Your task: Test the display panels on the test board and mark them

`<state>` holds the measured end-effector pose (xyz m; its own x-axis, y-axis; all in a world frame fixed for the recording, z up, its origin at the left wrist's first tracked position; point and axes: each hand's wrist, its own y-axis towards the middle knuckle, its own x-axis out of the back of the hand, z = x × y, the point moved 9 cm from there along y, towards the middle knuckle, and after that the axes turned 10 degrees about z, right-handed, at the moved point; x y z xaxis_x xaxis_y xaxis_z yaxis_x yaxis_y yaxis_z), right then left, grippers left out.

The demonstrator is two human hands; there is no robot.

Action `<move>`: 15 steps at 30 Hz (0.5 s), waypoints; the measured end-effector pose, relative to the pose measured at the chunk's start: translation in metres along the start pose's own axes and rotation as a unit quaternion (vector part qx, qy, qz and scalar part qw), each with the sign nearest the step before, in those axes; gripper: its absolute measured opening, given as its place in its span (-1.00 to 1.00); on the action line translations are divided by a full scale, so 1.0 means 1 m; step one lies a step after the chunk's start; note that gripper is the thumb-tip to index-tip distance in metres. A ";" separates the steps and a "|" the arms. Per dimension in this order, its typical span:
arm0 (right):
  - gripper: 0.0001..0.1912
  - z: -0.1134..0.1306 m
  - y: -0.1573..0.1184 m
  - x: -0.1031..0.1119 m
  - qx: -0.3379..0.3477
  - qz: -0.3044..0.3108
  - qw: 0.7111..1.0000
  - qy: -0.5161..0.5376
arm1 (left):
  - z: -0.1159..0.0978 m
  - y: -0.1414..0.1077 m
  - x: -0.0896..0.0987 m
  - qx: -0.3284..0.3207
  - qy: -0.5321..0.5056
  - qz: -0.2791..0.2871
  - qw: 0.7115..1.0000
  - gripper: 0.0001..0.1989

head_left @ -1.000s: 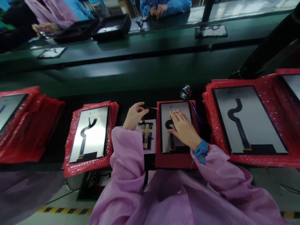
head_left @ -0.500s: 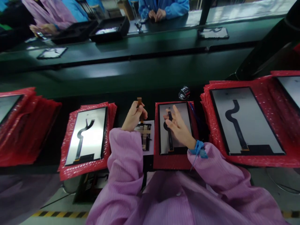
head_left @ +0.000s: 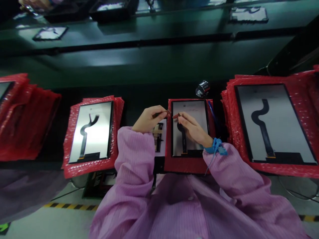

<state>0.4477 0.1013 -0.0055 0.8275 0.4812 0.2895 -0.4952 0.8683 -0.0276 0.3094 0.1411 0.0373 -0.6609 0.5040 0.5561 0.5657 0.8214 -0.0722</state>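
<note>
The likeliest trouble is a creased or strained ribbon: the left hand (head_left: 149, 120) has thumb and fingers closed on a small brown strip (head_left: 167, 112), while the right hand (head_left: 195, 128) pinches the raised upper end of the black ribbon (head_left: 184, 141), whose tip the fingers partly hide. That ribbon belongs to the display panel (head_left: 196, 111) lying flat on a red pad (head_left: 184, 166) in front of the body, and a pull from either hand could load its lower joint or drag the panel askew. If the 2 tips meet out of line, a contact could bend; I cannot tell how they are aligned. A fingertip or the blue wristband (head_left: 216, 146) brushing the glossy face could mark it. Room is tight at the sides: a blue pen (head_left: 211, 109) lies just beside the panel's right edge, the right-hand red stack (head_left: 230, 103) near beyond it, and a white card (head_left: 163, 146) just left of the pad. Past the metal cylinder (head_left: 203, 88), the dark bench (head_left: 139, 91) offers more room forward.
</note>
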 end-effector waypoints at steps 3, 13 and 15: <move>-0.71 0.014 0.003 -0.005 0.048 0.051 0.997 -0.028 | -0.002 0.002 -0.007 -0.003 0.036 0.026 0.999 -0.76; -0.74 0.029 0.000 -0.006 0.137 0.053 0.983 -0.108 | -0.009 0.000 -0.017 -0.044 0.135 0.066 0.988 -0.76; -0.75 0.031 -0.001 -0.002 0.153 0.027 0.981 -0.119 | -0.009 -0.001 -0.019 -0.035 0.155 0.069 0.985 -0.77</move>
<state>0.4382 0.0958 0.0240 0.7311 0.4518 0.5112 -0.6223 0.7487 0.2284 0.3257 0.1289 0.0340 -0.3982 0.4953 0.7721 0.6796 0.7246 -0.1144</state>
